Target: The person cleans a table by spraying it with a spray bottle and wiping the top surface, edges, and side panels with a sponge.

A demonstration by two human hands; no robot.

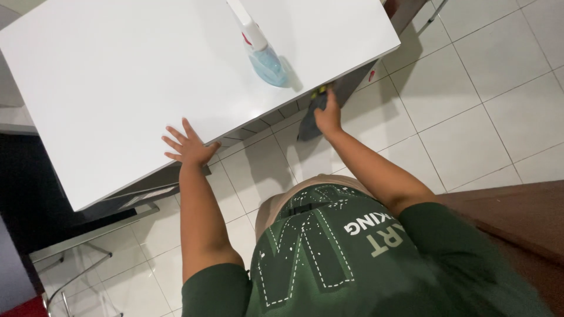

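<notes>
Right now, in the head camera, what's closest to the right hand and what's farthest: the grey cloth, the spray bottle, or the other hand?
1. Grey cloth: gripped in the right hand at the table's edge.
2. Spray bottle: on the table, above and left.
3. Left hand: flat on the table, farthest left.

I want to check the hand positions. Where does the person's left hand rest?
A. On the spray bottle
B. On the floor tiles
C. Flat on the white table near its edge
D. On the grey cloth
C: the left hand lies with fingers spread on the white table, while the right hand holds the grey cloth at the table's edge.
</notes>
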